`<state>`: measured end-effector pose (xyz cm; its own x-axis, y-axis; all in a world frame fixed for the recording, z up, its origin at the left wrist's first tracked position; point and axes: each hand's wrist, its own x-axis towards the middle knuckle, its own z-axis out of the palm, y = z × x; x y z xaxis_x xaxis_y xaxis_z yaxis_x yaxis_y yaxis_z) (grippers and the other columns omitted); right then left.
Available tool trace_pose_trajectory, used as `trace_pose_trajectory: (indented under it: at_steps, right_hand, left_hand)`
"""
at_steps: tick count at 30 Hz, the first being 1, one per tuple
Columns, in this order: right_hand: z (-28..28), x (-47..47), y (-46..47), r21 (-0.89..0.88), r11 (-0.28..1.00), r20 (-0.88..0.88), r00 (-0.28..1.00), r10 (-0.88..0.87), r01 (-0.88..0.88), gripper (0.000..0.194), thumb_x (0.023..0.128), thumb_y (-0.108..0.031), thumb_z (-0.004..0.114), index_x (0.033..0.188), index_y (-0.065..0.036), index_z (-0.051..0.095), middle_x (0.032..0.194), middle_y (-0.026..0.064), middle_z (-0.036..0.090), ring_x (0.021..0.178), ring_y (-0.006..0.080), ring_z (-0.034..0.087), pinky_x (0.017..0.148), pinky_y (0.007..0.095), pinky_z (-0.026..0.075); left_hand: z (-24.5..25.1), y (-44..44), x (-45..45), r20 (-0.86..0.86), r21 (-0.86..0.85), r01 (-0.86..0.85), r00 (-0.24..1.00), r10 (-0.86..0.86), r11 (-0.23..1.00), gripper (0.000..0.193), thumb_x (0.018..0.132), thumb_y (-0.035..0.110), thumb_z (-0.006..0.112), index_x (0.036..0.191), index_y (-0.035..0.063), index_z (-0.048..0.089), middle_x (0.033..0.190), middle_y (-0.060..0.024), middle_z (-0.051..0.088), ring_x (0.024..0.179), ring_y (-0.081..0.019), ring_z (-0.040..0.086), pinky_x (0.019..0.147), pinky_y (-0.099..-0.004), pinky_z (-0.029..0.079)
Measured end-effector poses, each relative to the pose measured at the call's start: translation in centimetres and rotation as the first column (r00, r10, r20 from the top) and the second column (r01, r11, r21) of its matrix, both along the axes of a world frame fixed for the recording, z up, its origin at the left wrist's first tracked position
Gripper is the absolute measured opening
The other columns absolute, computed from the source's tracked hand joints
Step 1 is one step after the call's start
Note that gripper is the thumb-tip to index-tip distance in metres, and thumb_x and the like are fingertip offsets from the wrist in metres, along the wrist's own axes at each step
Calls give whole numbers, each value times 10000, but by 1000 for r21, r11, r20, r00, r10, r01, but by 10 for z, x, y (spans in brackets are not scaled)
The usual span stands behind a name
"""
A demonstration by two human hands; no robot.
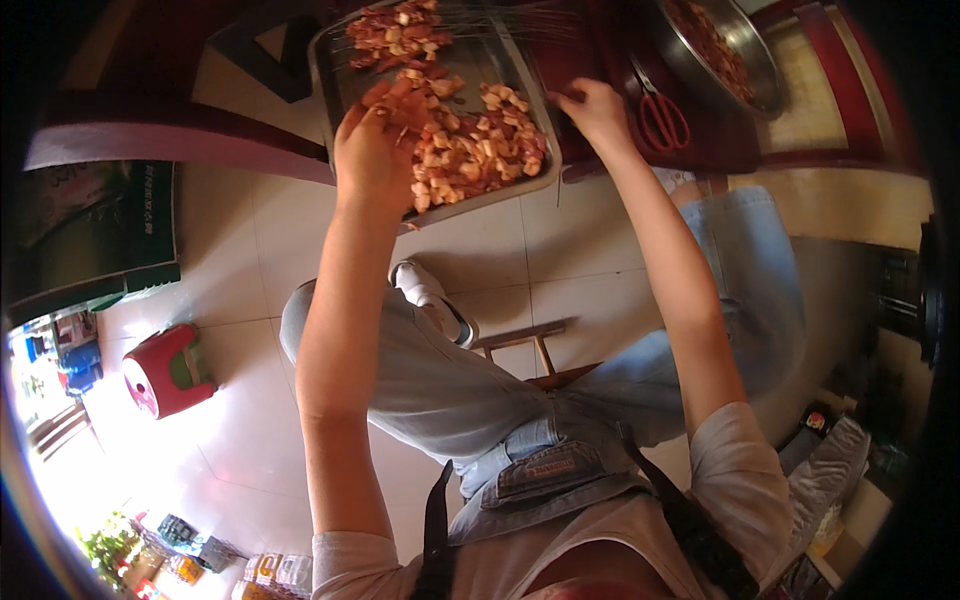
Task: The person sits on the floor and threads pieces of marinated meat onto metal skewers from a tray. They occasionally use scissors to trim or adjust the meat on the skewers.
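A metal tray (551,150) holds raw diced meat (472,161), heaped mostly in its near half. More meat (394,34) lies at the tray's far left, with several thin metal skewers (525,22) beside it, reaching over the far right rim. Over the tray's left part, my left hand (379,142) has its fingers curled at the meat; what they grip is blurred. Just outside the right rim is my right hand (596,112), thumb and forefinger close together; whether a thin skewer lies between them cannot be told. Red-handled scissors (661,120) lie to its right.
A steel bowl (765,67) of meat stands at the far right on the dark red table (720,146). Below are my knees, a shoe (431,296) and a wooden stool rung (525,332). A red plastic stool (169,371) and a green box (90,225) are at left.
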<state>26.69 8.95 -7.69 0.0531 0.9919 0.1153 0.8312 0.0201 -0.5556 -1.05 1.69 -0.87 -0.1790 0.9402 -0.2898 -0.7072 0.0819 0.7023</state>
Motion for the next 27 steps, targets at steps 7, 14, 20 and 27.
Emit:
trace_pose_trajectory:
  at_steps: [7,14,20,27]
  right_hand:
    - [-1,17,-6,-173,984,-50,997,-55,45,266,749,-269,735,872,-36,700,882,169,685,805,315,666,698,387,514]
    - [8,31,-89,-303,946,-648,704,-292,114,211,884,-205,643,893,3,676,651,-9,578,522,50,466,454,207,341]
    - [11,27,-127,-504,853,-665,569,-484,137,279,909,-298,614,954,-26,653,792,48,662,511,57,482,436,197,327]
    - [9,30,-132,-511,859,-674,606,-423,32,201,866,-200,638,942,-14,650,798,69,679,529,67,501,447,203,351]
  left_hand:
    - [-5,5,3,-40,5,7,999,-7,1000,286,966,15,335,1224,-64,428,1220,-220,541,1090,-307,563,909,-406,491]
    - [-5,3,-1,-27,32,28,999,-27,999,307,976,42,383,1254,-88,397,1255,-242,507,1072,-321,562,892,-402,509]
    - [-11,5,-6,-51,47,40,998,-38,998,317,967,41,410,1260,-79,411,1261,-233,512,1099,-319,554,908,-395,498]
    - [-7,4,-5,-44,25,49,998,-48,998,262,960,21,388,1207,-58,428,1180,-191,567,1033,-256,579,850,-362,509]
